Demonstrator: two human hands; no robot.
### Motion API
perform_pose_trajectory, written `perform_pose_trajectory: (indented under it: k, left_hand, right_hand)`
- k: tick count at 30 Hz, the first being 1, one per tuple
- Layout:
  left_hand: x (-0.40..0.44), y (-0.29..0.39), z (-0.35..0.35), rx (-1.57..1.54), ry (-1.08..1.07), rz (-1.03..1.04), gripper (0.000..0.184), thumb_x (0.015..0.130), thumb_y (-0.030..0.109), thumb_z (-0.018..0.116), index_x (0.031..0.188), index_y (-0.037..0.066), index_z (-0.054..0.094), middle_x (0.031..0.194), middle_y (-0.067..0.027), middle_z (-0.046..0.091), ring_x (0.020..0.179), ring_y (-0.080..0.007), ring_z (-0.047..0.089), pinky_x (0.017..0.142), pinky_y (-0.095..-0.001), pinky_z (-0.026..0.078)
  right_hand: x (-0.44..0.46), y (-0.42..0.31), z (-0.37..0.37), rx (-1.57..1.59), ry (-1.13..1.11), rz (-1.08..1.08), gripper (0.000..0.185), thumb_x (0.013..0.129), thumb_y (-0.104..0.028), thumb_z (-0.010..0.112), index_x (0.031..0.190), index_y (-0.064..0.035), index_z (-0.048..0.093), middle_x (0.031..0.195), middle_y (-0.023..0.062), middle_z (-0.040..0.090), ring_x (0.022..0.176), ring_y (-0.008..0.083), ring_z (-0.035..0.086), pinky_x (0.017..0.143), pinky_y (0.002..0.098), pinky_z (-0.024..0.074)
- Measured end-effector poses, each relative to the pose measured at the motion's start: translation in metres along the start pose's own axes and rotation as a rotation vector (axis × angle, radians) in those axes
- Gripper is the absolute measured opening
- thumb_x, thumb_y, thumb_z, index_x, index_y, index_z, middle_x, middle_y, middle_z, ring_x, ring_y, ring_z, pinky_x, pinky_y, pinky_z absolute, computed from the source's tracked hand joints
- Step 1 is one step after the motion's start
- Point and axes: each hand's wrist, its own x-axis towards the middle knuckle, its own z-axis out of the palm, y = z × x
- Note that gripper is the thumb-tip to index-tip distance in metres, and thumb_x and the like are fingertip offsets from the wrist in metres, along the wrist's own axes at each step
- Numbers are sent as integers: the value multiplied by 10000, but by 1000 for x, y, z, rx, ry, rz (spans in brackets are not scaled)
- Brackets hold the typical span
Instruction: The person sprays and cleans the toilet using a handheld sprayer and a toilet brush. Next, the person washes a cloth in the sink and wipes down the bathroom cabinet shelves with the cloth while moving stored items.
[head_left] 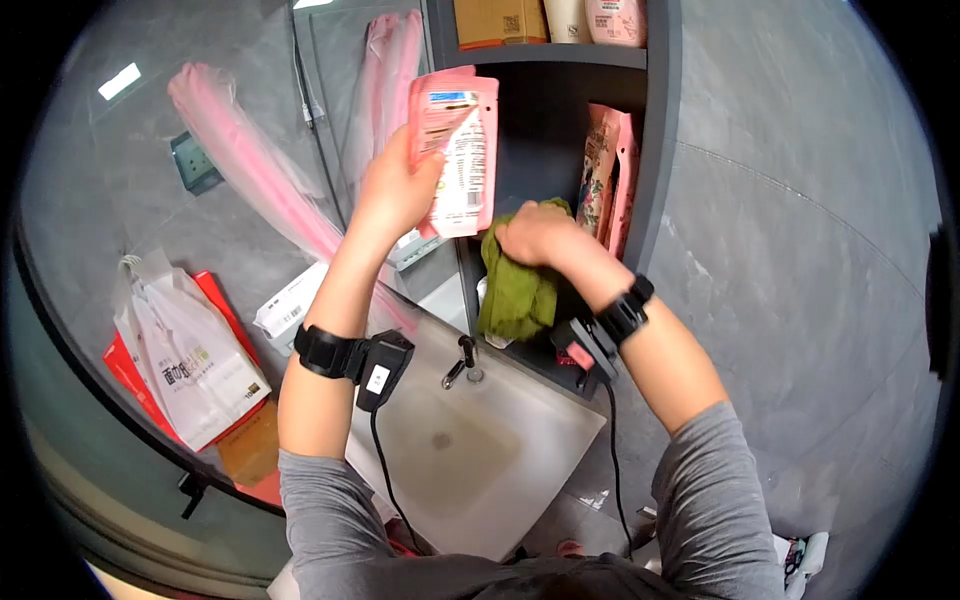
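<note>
My left hand (400, 185) is closed around pink printed pouches (465, 150), held up in front of the shelf unit; more than one seems stacked together. A green cloth (520, 290) hangs bunched from my right hand (540, 232), whose fingers are closed on it at the shelf compartment. Right of that hand, more pink patterned pouches (608, 170) stand upright against the compartment's side wall. The cloth hides part of the compartment's floor, where something white shows at its left edge.
Below is a white washbasin (540, 440) with a black tap (462, 360). The dark shelf unit (660, 130) holds a cardboard box (500, 22) and bottles (615, 22) higher up. On the left are a white plastic bag (190, 350) and a pink wrapped roll (250, 150). Cables hang from both wrist straps.
</note>
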Motion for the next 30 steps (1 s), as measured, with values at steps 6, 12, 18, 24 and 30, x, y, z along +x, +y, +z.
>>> perform_pose_trajectory:
  k: [6,12,18,24,30]
  left_hand:
    - [-15,-19,-19,-131,-54,-92,266,791,65,505,1036,-32,469,925,-75,572,799,-108,532,709,-241,427]
    - [-9,-7,-7,-333,-21,-166,276,749,106,522,984,-37,495,843,-170,594,773,-257,589,702,-321,443]
    - [12,-24,27,-167,-104,-130,294,738,122,529,1002,-4,510,884,-169,598,835,-273,582,736,-333,432]
    - [17,-23,87,-296,-63,-309,242,751,128,508,949,-8,475,853,-206,577,832,-340,557,742,-395,426]
    - [13,-15,100,-54,114,-111,565,713,115,568,1167,-56,278,1003,-224,526,921,-365,518,812,-377,398]
  right_hand:
    - [63,-14,22,171,53,48,538,775,-308,385,1193,31,386,1219,184,417,1111,295,427,919,334,336]
    - [25,2,45,220,399,-622,268,697,-79,460,931,51,472,982,257,518,914,376,512,780,404,423]
    - [-88,24,22,82,526,-736,167,678,-22,472,844,-14,453,824,144,510,792,321,510,696,385,421]
    - [-120,37,30,4,580,-786,131,684,-42,470,813,-22,456,798,118,492,834,275,513,772,348,416]
    - [-112,40,25,-15,719,-757,133,676,-44,479,803,-17,454,845,122,492,860,278,502,794,344,409]
